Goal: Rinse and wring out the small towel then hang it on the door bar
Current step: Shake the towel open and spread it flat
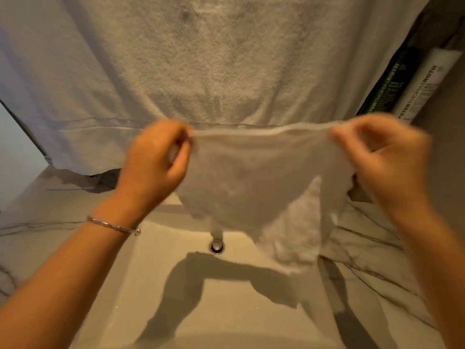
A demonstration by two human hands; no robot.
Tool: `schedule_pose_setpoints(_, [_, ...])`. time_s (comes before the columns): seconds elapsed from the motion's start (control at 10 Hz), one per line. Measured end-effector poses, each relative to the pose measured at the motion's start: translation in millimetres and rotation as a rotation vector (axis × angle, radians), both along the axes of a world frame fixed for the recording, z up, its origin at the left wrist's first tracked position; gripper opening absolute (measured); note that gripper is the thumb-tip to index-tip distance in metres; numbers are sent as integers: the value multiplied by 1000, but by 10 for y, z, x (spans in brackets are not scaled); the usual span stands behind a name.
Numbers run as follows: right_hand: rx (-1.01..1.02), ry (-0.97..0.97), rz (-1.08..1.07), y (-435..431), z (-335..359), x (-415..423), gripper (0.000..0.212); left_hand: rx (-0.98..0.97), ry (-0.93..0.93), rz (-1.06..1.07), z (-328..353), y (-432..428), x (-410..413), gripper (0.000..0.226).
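The small white towel (254, 182) hangs spread out in the air above the sink basin (161, 273). My left hand (157, 159) pinches its top left corner and my right hand (382, 157) pinches its top right corner, so the top edge is stretched level between them. The towel's lower part droops in uneven folds toward the drain (217, 246). Both hands are motion-blurred. No door bar is in view.
A large white bath towel (201, 59) hangs behind the sink, filling the upper frame. Two toiletry tubes (412, 86), one dark and one white, lean at the upper right. Veined marble counter (372, 250) flanks the basin. A bracelet (113, 225) circles my left wrist.
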State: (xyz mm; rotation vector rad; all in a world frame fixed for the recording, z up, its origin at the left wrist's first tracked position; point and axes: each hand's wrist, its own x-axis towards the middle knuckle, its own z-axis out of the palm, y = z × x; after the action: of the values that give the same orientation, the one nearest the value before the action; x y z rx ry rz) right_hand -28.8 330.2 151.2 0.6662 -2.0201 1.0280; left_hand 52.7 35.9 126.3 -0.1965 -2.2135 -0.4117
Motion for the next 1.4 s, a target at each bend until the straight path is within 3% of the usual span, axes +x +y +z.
schedule_pose_setpoints(0.1, [345,178,142,-73,-153,176,14,-170,-144,58,16,69,2,13])
schedule_pose_setpoints(0.2, [1055,-615,383,-59,-644,351,17,-258,-1031,-49,-499,137,168,14])
schedule_pose_setpoints(0.3, [577,-636,295,106,-680,159,15,-111,-952,-57,-542,-71,173,12])
schedule_pose_setpoints(0.4, [352,-610,271,132,-572,67,14,-1,-859,-69,-412,-139,108,16])
schedule_pose_setpoints(0.5, [385,-695,274,8,-447,73,12,34,-818,-56,-278,-1,63,13])
schedule_pose_setpoints(0.6, [243,-511,276,5,-21,60,13,73,-505,-62,180,-90,-14,15])
schedule_pose_setpoints(0.7, [-133,220,223,-20,325,182,8,114,-105,-46,529,-271,-147,16])
schedule_pose_setpoints(0.8, [538,41,272,-86,-51,302,15,-206,-560,-44,66,9,-95,16])
schedule_pose_setpoints(0.9, [1107,-723,304,21,-626,281,13,-233,-1110,-127,-647,213,109,16])
schedule_pose_setpoints(1.0, [783,-654,247,196,-641,139,14,-38,-1019,-161,-618,-14,54,18])
schedule_pose_setpoints(1.2, [242,-546,241,60,-180,58,12,151,-443,-165,-50,-110,-65,19])
schedule_pose_setpoints(1.3, [-18,-167,257,75,290,142,10,106,-248,-136,315,-219,-90,21])
schedule_pose_setpoints(1.4, [10,320,158,58,315,353,12,-79,-320,-180,302,-44,-84,30])
